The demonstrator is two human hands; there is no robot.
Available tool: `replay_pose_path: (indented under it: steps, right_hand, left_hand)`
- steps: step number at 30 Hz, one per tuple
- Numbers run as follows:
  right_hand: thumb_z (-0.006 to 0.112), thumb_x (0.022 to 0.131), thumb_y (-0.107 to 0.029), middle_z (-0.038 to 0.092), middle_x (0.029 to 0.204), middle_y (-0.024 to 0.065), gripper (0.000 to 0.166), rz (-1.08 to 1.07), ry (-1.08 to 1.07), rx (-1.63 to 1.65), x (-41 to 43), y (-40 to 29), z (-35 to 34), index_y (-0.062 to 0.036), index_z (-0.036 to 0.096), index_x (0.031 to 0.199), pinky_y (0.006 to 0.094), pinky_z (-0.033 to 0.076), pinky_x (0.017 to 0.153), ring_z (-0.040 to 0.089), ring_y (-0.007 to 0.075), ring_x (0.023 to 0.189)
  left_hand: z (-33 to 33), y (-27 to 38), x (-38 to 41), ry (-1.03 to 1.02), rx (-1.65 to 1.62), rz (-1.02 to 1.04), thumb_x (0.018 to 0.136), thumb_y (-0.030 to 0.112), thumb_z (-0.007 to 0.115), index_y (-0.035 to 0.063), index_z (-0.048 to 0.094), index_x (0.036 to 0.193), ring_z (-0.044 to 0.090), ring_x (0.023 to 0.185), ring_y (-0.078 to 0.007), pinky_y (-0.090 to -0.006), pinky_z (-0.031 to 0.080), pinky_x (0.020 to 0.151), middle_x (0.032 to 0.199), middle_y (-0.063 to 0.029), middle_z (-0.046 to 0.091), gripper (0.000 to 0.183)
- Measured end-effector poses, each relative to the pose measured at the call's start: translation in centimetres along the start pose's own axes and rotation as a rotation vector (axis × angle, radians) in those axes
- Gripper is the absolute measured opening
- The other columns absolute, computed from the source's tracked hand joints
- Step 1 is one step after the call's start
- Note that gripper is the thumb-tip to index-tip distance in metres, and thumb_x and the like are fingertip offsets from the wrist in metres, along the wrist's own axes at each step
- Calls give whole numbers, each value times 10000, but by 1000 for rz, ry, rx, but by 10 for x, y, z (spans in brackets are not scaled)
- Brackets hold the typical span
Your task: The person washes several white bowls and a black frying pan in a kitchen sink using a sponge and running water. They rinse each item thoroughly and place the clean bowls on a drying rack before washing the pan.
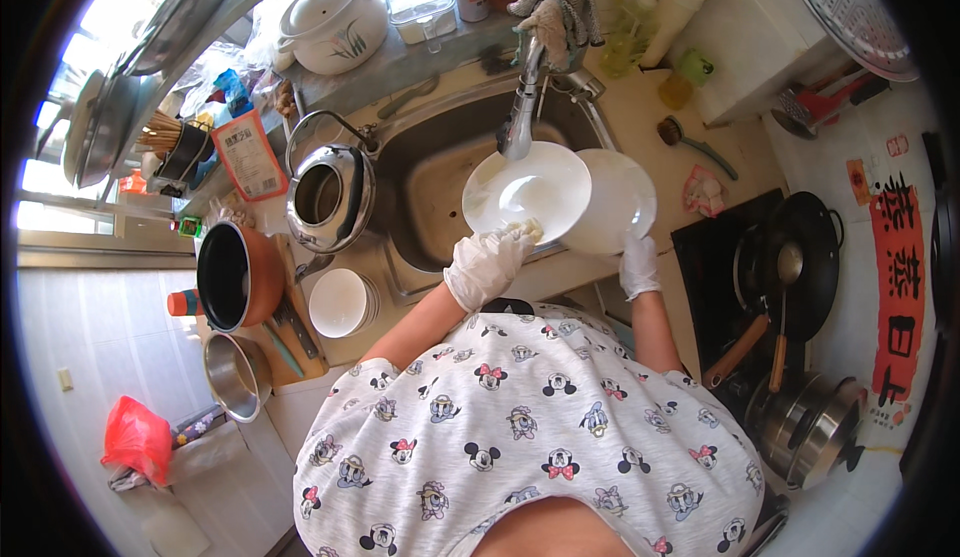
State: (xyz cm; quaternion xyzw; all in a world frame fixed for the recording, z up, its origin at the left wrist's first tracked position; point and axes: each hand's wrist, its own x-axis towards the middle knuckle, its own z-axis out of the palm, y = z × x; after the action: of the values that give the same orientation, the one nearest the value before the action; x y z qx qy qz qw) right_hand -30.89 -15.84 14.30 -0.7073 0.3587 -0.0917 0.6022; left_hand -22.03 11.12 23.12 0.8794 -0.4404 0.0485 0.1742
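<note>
My left hand (491, 266), in a white disposable glove, is at the near rim of a white plate (525, 189) beneath the faucet spout (517, 133). Something pale yellow, perhaps a sponge or cloth, shows at its fingertips. In a matching glove, my right hand (639, 268) grips the near right edge of a second white plate (619, 197), whose left part is hidden behind the first. Both plates are over the right part of the stainless steel sink (442, 189). Parts of the fingers of both hands are hidden.
Left of the sink are a metal kettle (330, 197), stacked white bowls (341, 303), an orange pot (244, 276) and a knife (300, 332) on a wooden board. To the right lie a dish brush (697, 148) and a black wok (810, 264) on the stove. A lidded ceramic pot (334, 24) stands behind.
</note>
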Motion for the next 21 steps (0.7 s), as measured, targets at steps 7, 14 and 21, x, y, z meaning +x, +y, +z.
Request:
replay_pose_path:
  steps: [7, 14, 21]
  right_hand:
    - [482, 886, -212, 656, 948, 83, 315, -342, -468, -74, -13, 25, 53, 30, 612, 1040, 317, 464, 765, 601, 170, 871]
    - [442, 909, -176, 630, 1080, 134, 333, -244, -648, 219, -11, 32, 89, 49, 555, 1127, 335, 454, 859, 581, 224, 993]
    - [449, 916, -110, 615, 1129, 122, 307, -281, -819, 108, -38, -21, 110, 32, 545, 1171, 316, 409, 949, 554, 215, 1088]
  left_hand:
    - [19, -15, -33, -129, -87, 89, 841, 132, 490, 159, 555, 1210, 595, 1072, -254, -379, 519, 847, 1220, -57, 593, 376]
    - [-37, -27, -54, 232, -274, -64, 756, 132, 633, 50, 437, 1336, 508, 1196, -310, -379, 398, 1014, 1315, -143, 516, 618]
    - [-12, -55, -90, 424, -1512, -887, 783, 91, 677, -15, 306, 1396, 486, 1143, -175, -289, 375, 994, 1267, -113, 509, 724]
